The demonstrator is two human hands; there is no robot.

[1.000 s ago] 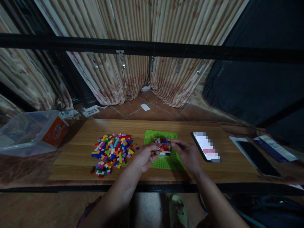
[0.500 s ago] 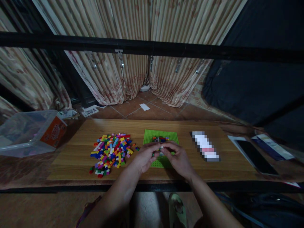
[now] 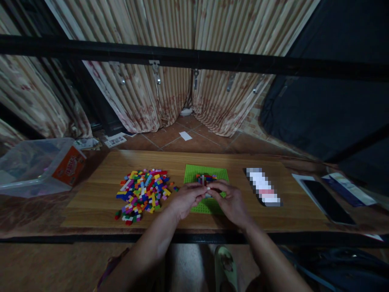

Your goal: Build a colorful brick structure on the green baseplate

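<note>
One long wooden table (image 3: 91,202) runs left to right across the near part of the scene. One black horizontal bar (image 3: 194,56) crosses above it, far side, in front of striped curtains (image 3: 170,93).

One clear plastic tub (image 3: 33,166) with an orange label sits at the far left end of the table.

One loose pile of small bricks (image 3: 142,192) in mixed colours lies left of centre; too many and too small to count. A few strays lie at its near-left edge.

One green baseplate (image 3: 191,174) lies flat at table centre, just right of the pile. One small multicoloured brick build (image 3: 206,177) stands on it, near its middle.

Two flat devices to the right: one phone (image 3: 263,187), screen blurred, near the baseplate; one dark tablet (image 3: 325,198) well right of it. Papers (image 3: 349,186) lie at the far right edge.

Two hands, both over the near half of the baseplate. Left hand (image 3: 185,200) and right hand (image 3: 231,202) meet fingertip to fingertip at the near side of the brick build, fingers curled and pinched together. A small pale piece shows between the fingertips; which hand grips it cannot be told.

One pale slipper (image 3: 225,263) shows below the table's near edge.
</note>
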